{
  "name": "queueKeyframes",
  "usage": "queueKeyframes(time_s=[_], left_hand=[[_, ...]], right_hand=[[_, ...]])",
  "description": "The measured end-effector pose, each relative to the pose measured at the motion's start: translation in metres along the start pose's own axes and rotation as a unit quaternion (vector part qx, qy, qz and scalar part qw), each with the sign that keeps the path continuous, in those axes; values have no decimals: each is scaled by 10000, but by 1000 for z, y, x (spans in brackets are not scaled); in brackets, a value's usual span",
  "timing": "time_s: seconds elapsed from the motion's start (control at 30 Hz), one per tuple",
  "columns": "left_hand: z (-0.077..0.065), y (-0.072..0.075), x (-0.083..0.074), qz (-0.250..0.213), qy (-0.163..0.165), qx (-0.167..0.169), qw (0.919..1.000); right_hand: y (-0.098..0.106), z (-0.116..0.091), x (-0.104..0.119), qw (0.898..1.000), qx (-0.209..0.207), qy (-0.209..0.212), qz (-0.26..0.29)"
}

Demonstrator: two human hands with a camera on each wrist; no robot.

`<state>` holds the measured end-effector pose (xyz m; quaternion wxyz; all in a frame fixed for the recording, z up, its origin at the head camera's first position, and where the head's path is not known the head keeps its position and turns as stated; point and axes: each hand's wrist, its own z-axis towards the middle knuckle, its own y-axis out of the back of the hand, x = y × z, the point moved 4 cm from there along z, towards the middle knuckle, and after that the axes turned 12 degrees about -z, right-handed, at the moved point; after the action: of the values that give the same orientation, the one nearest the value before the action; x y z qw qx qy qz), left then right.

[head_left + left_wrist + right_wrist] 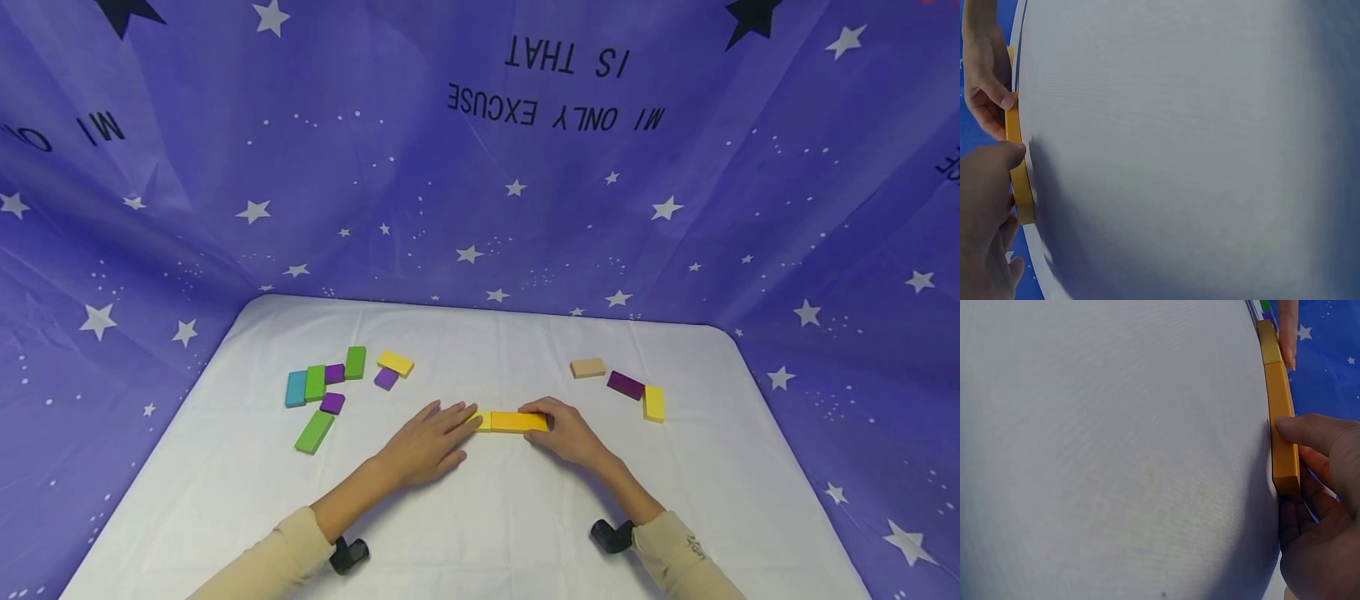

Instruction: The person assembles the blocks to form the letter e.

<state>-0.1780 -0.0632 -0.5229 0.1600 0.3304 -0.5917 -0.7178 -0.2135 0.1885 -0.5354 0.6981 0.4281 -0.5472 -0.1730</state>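
In the head view, a yellow block [484, 422] and an orange-yellow block [513, 422] lie end to end in one row on the white cloth. My right hand [570, 432] grips the right end of the orange-yellow block, its thumb [1304, 429] on the near face and the other fingers curled behind. My left hand [427, 446] lies over the left part of the row, fingers fairly straight and fingertips at the yellow block. It hides that block's left end from above. In the left wrist view the left thumb [1010, 152] overlaps the row's near side.
Toward the left lie several blocks: green [314, 432], blue [296, 389], purple [386, 379] and yellow [395, 363]. Tan [587, 367], dark purple [626, 385] and yellow [654, 403] blocks lie at right. A blue star-patterned curtain [420, 225] surrounds the table's far edge and sides.
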Motion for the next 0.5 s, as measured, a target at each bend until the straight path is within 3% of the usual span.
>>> queueKeyframes(time_s=[0.37,0.5], left_hand=[[-1,-4,-4,325,199,383,9985],[-2,-4,-6,315,212,396,9985]], right_hand=[[2,-2,-1,9999,36,-48,99],[10,-7,-3,9995,-242,-147,129]])
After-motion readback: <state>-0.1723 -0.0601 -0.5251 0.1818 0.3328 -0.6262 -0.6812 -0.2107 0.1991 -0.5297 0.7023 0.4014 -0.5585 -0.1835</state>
